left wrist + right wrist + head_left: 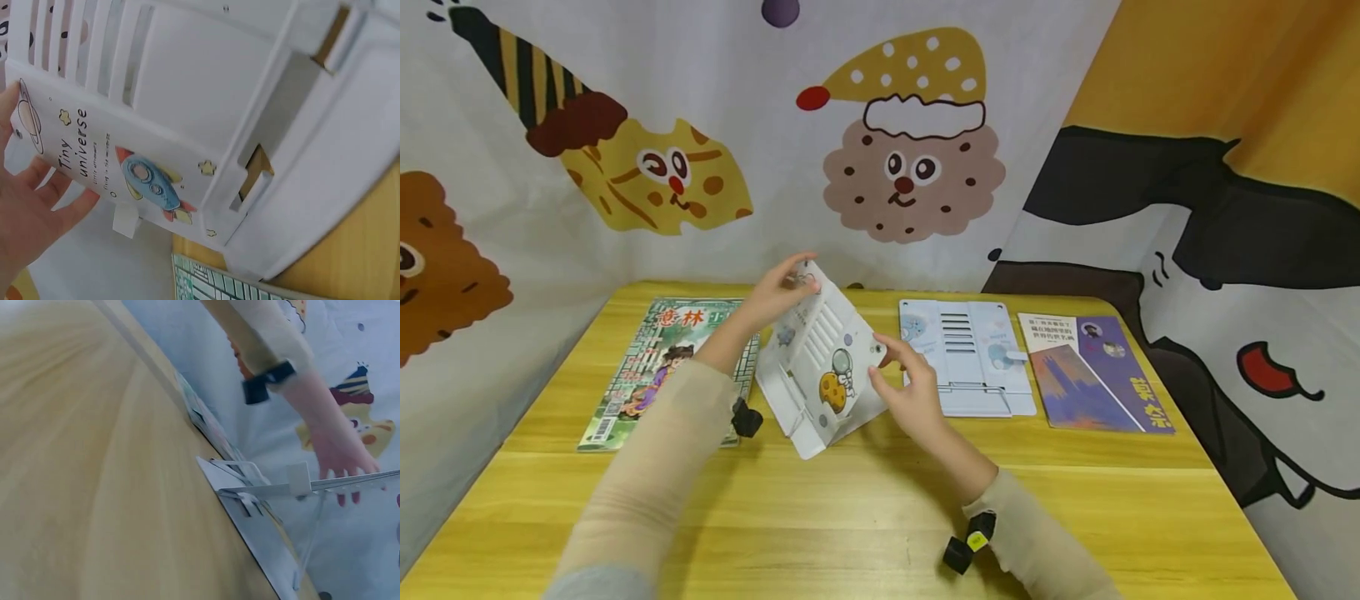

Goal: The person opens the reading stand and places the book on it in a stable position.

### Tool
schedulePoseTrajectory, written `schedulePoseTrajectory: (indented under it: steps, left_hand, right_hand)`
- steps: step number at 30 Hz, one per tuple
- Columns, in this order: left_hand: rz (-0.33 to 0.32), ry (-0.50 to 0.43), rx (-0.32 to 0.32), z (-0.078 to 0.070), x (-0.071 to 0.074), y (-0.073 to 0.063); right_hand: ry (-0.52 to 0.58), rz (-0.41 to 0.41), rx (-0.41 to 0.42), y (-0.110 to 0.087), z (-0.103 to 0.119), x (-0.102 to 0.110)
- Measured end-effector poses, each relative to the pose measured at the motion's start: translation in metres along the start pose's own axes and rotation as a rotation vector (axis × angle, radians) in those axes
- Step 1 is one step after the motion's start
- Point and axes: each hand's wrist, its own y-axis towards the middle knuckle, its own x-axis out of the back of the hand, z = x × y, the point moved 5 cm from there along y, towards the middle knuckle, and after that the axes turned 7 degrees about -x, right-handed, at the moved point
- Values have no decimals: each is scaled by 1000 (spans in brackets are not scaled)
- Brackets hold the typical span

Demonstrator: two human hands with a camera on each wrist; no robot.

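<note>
Left sleeve (655, 458) closest, we've left hand (771, 298) and right hand (917, 396) finger-and-thumb pinching upper corners of the white bookstand (808, 360) over the table (820, 525); probably light, stiff, slick, so hold panel edges.

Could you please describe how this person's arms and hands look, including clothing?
The left hand and right hand are bare. The left sleeve is beige, with grey fabric higher up; the right sleeve is beige. The left wrist camera is black and blocky; the right wrist camera likewise, with a yellow marking.
</note>
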Motion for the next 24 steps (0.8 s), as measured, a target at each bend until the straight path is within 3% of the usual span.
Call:
schedulePoseTrajectory:
  steps: [2,5,9,16,24]
  left_hand:
    - [-5,3,-3,-11,3,-8]
    - [-28,15,-21,-12,7,-13]
    - [-81,60,-52,5,10,-17]
    - [-122,133,-56,7,17,-33]
    - [-168,140,-64,8,22,-49]
  right_hand:
    - [-2,10,-28,4,2,5]
    - [-10,37,-62,8,-8,9]
    - [-30,79,-89,15,-29,12]
    - [-84,124,-155,32,-41,19]
    - [-85,166,-174,51,-58,21]
